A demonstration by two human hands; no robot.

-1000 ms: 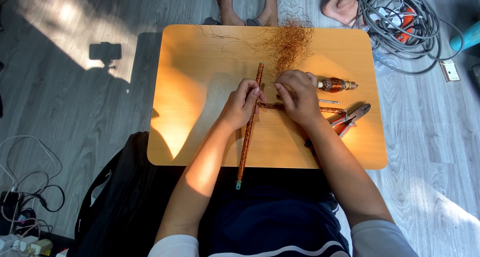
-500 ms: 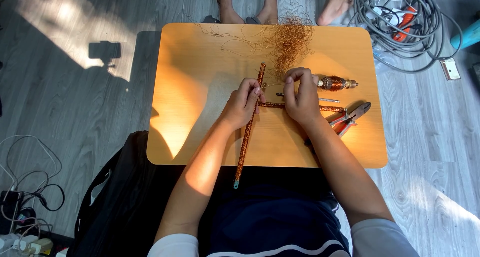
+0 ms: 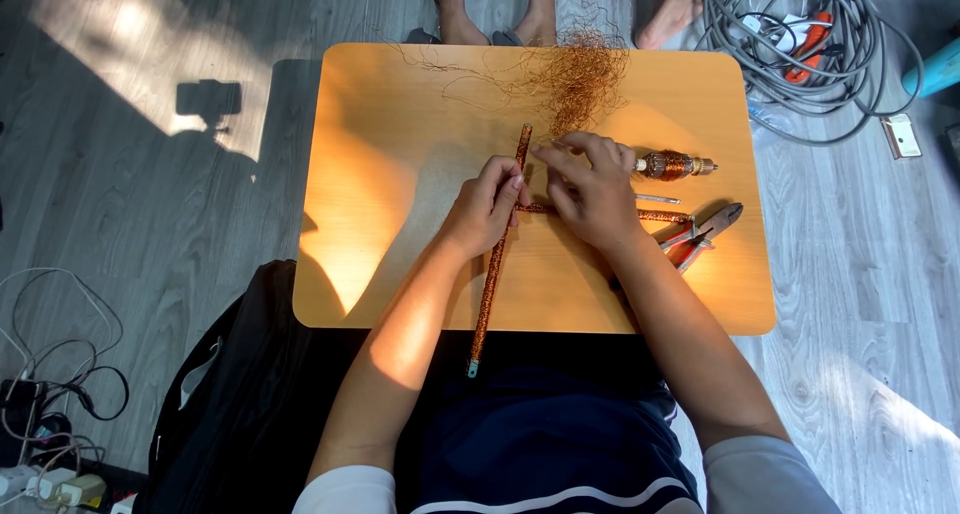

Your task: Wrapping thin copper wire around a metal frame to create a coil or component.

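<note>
near edge: long copper-wound rod (image 3: 497, 254) overhangs the bench (image 3: 380, 274) front edge, its lower tip off the board over the lap; the rest runs up the bench, slightly tilted.
left hand (image 3: 487, 210): fingers closed on the long rod about mid-length.
right hand (image 3: 592, 192): fingers together, pinching at the spot where a short copper-wound rod (image 3: 660, 215) crosses the long one; can't tell whether it grips rod or wire.
rod look: both wrapped tight in copper wire, reddish-brown, forming a cross.
right of hands: pliers (image 3: 700, 236) with red grips, touching the short rod's end; motor armature (image 3: 675, 164) just beyond.
open room: left half of bench bare, sunlit; right strip crowded.
far edge: tangle of loose copper wire (image 3: 575, 74) spilling over the back edge.
beyond bench: another person's bare feet (image 3: 495, 9); grey cable coil (image 3: 800, 44) on the floor, far right.
</note>
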